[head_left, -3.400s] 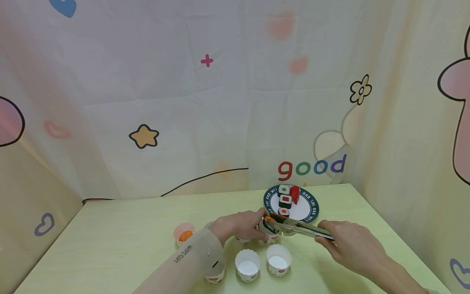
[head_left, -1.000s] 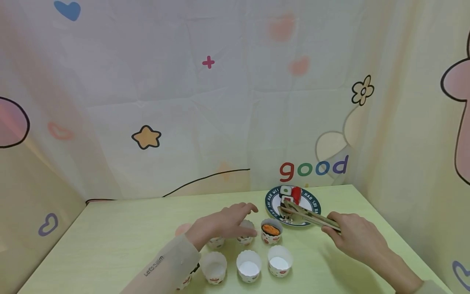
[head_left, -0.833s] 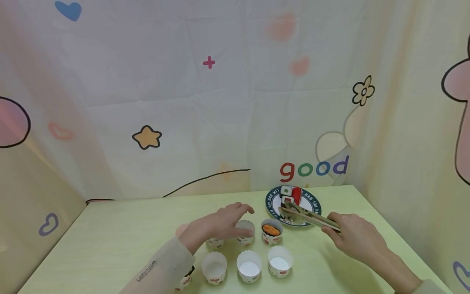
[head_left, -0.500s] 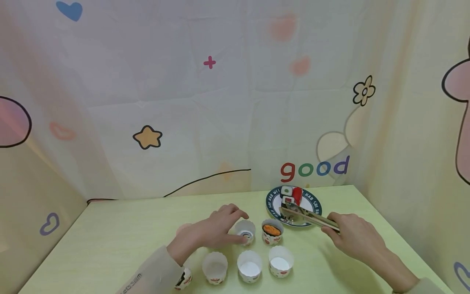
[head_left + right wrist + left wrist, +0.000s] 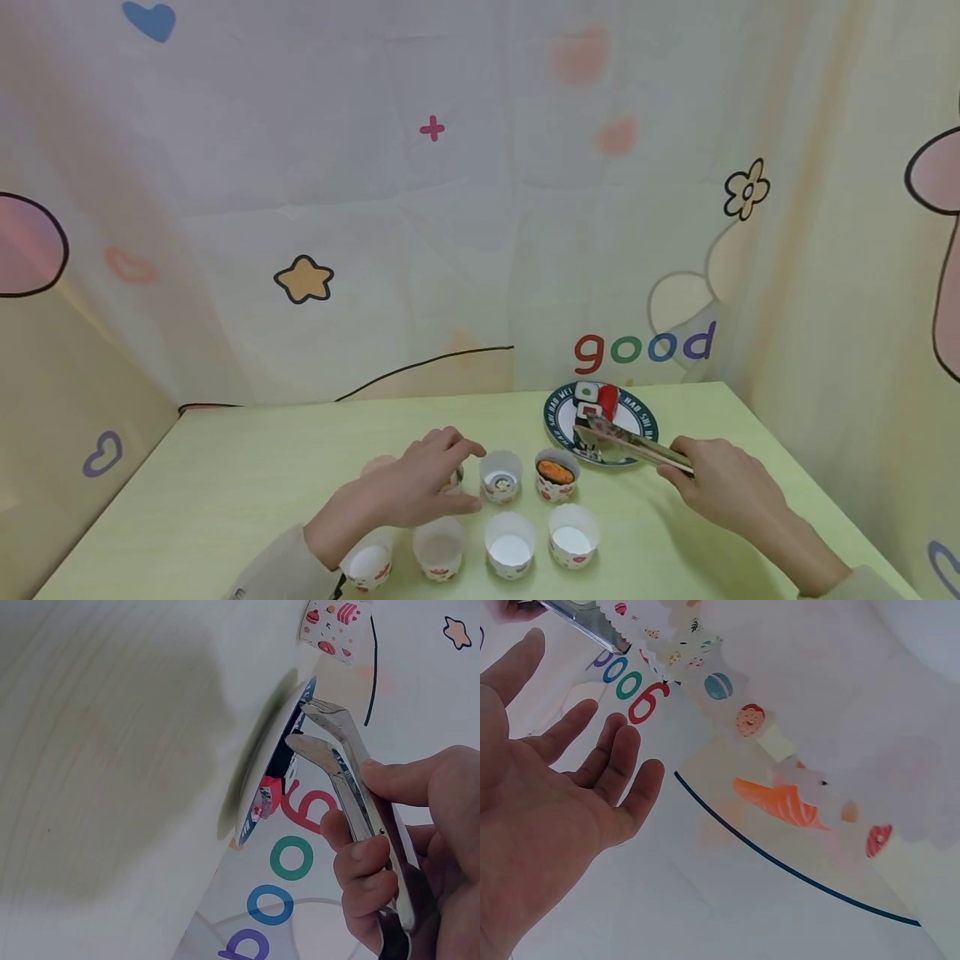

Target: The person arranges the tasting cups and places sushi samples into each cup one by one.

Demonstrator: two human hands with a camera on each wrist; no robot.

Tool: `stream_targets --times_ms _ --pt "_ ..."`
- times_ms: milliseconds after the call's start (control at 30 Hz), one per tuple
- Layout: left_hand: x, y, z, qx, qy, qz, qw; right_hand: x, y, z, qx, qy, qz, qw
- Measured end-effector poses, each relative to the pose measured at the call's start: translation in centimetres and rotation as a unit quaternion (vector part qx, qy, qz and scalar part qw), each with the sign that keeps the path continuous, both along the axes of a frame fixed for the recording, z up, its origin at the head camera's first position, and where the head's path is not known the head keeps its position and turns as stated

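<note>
Head view: near the worktop's back right corner, the plate bears sushi pieces. Over its front rim lean the tongs, tips parted; whether they touch a piece cannot be told. The right hand grips them between thumb and curled fingers, presumably for squeezing while clear of the plate. The left hand, fingers apart and holding nothing, is beside the paper cups, ranged in two rows towards the front edge, probably for easy reach.
</note>
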State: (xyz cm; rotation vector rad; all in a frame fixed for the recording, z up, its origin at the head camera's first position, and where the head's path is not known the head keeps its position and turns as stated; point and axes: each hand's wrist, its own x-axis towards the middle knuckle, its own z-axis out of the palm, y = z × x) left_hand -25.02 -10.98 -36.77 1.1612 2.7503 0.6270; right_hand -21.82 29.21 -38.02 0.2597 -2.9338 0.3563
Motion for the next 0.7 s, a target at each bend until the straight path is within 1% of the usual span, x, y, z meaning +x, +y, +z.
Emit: stream_targets --times_ms 100,267,367,567,700 --pt "0.5 -0.9 -0.2 0.004 -0.005 0.004 1.0000 0.1 0.1 -0.2 -0.002 -0.005 -0.003 1.0000" --pt "1.1 -2.4 -0.7 0.013 -0.004 0.025 0.9996 -0.1 0.1 -0.2 -0.006 -0.003 0.004 1.0000" --pt "1.5 -3.2 -0.9 0.025 0.000 0.024 0.9994 -0.3 0.1 -0.2 -0.006 -0.001 0.007 1.0000" --pt "2.2 -4.5 -1.5 0.050 0.000 0.010 0.9987 -0.5 0.1 -0.2 -0.009 0.004 0.014 0.9998" --pt "2.7 -5.2 -2.1 0.057 0.007 0.011 0.9983 -0.6 0.1 -0.1 -0.005 0.006 0.016 0.9998"
